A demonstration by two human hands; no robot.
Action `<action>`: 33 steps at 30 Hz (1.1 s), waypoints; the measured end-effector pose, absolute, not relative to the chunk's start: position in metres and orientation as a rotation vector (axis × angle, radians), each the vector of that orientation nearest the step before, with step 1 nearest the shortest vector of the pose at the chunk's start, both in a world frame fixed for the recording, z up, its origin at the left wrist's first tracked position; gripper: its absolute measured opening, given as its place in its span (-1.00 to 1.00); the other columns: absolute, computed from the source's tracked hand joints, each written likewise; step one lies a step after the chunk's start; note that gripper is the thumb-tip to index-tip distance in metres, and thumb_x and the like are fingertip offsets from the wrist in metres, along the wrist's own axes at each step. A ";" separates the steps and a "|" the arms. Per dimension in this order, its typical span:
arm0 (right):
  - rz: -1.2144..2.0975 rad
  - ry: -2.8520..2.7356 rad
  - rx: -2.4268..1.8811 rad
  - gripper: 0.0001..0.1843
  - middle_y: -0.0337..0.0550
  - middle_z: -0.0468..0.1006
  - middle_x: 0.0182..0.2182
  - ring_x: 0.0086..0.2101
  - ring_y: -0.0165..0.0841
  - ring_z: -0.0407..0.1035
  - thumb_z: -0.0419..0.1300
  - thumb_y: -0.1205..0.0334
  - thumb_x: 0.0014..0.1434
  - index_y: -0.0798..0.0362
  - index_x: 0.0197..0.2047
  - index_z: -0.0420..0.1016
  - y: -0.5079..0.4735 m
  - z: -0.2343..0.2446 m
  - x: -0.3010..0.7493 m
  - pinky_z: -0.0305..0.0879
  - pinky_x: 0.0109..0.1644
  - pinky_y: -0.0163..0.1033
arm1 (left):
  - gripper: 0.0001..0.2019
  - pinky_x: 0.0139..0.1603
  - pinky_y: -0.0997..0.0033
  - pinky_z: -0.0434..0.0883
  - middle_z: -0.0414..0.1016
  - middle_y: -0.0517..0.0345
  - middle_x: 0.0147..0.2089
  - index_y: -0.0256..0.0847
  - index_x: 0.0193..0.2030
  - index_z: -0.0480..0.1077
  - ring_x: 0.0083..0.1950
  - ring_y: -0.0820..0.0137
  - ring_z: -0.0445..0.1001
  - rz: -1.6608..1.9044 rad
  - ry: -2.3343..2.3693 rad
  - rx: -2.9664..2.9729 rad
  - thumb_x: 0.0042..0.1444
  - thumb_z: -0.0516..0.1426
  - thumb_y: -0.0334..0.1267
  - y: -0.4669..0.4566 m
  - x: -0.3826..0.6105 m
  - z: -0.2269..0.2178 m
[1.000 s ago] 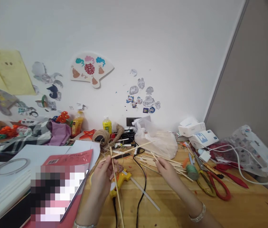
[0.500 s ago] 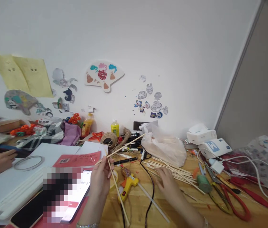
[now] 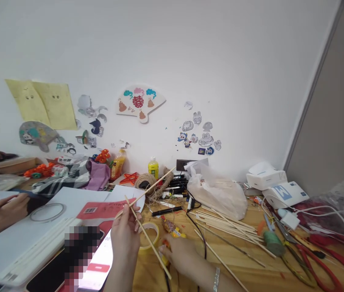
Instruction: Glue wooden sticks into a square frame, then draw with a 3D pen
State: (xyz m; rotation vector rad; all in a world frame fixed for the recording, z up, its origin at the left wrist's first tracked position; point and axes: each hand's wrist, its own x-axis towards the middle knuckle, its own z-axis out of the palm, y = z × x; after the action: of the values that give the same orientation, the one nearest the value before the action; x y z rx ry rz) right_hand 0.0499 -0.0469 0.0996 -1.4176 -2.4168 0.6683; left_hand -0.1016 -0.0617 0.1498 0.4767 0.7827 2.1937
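My left hand (image 3: 126,235) is closed on two thin wooden sticks (image 3: 152,238) that cross near its fingertips. One slants up to the right toward the twine, and the other slopes down to the right above the table. Over the yellow glue gun (image 3: 176,232) lies my right hand (image 3: 184,253), its fingers curled around the handle. That hand hides much of the gun's body. Just left of the gun, a roll of yellowish tape (image 3: 157,233) rests on the table, partly behind the lower stick.
More wooden sticks (image 3: 229,225) lie to the right, by a white plastic bag (image 3: 220,190). Beyond are green twine (image 3: 273,243), red-handled scissors (image 3: 319,267) and white cables. Phones (image 3: 65,259) lie at left. Another person's hand (image 3: 16,207) holds a red pen over paper. A black cable (image 3: 204,243) crosses the table.
My right hand has moved left from beside the stick pile onto the glue gun. My left hand still holds the crossed sticks. The view has shifted slightly.
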 end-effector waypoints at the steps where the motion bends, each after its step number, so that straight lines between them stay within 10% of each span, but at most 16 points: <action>1: 0.656 -2.390 -1.457 -0.70 0.01 0.62 -0.27 -0.26 -0.10 0.49 0.08 0.08 0.14 0.02 -0.15 0.51 -0.045 0.099 0.049 0.31 -0.25 -0.14 | -0.73 -0.81 0.71 0.07 0.48 0.26 -0.55 -0.30 -0.45 0.42 -0.64 0.60 0.32 2.197 0.780 0.478 -0.23 0.34 -0.18 -0.061 -0.101 0.149; 11: 0.743 -2.028 -1.382 -0.57 -0.12 0.58 -0.23 -0.24 -0.27 0.48 0.04 0.42 -0.06 0.01 -0.09 0.45 -0.027 0.088 0.078 0.33 -0.18 -0.25 | -0.67 -0.81 0.72 0.07 0.49 0.26 -0.55 -0.30 -0.41 0.43 -0.64 0.60 0.32 2.188 0.754 0.461 -0.28 0.37 -0.16 -0.059 -0.102 0.148; 18: 1.169 -1.287 -1.066 -0.35 -0.35 0.45 -0.50 -0.77 -0.52 0.14 0.11 0.21 0.01 -0.08 0.20 0.11 -0.034 0.083 0.116 0.05 -0.76 -0.43 | -0.70 -0.83 0.74 0.04 0.48 0.25 -0.56 -0.29 -0.42 0.43 -0.64 0.61 0.30 2.155 0.746 0.436 -0.24 0.35 -0.17 -0.054 -0.103 0.142; 33: 0.860 -0.955 -1.001 -0.56 -0.21 0.56 -0.43 -0.34 -0.23 0.44 0.43 0.04 -0.28 0.04 -0.35 0.41 -0.037 0.097 0.196 0.38 -0.29 -0.21 | -0.64 -0.78 0.69 -0.01 0.52 0.16 -0.52 -0.28 -0.43 0.39 -0.67 0.60 0.29 1.923 0.905 0.602 -0.27 0.35 -0.07 -0.042 -0.075 0.124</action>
State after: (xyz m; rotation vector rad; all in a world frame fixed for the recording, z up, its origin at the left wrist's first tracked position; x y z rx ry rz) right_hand 0.1964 -0.0369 0.0968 -1.0011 -0.9554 0.8596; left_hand -0.0748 -0.0423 0.1244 0.6022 0.9048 1.9230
